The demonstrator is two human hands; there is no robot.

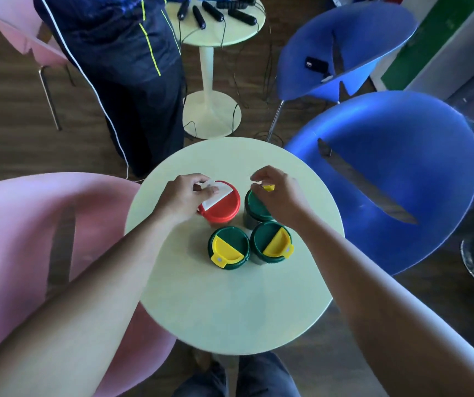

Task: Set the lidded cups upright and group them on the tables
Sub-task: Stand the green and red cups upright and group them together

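Several lidded cups stand upright in a tight group on the round pale table (230,310). A red-lidded cup (224,207) with a white flap is at the back left; my left hand (184,196) rests on its lid, fingers pinching the flap. At the back right a green-lidded cup (256,207) is partly hidden under my right hand (276,193), whose fingers hold its yellow flap. In front stand two green-lidded cups with yellow flaps, one on the left (228,247) and one on the right (273,242), both untouched.
A pink chair (29,239) is at the left, two blue chairs (402,173) (344,50) at the right. A person in dark trousers (127,67) stands beyond the table. A second small round table (215,30) behind carries black handles and cables.
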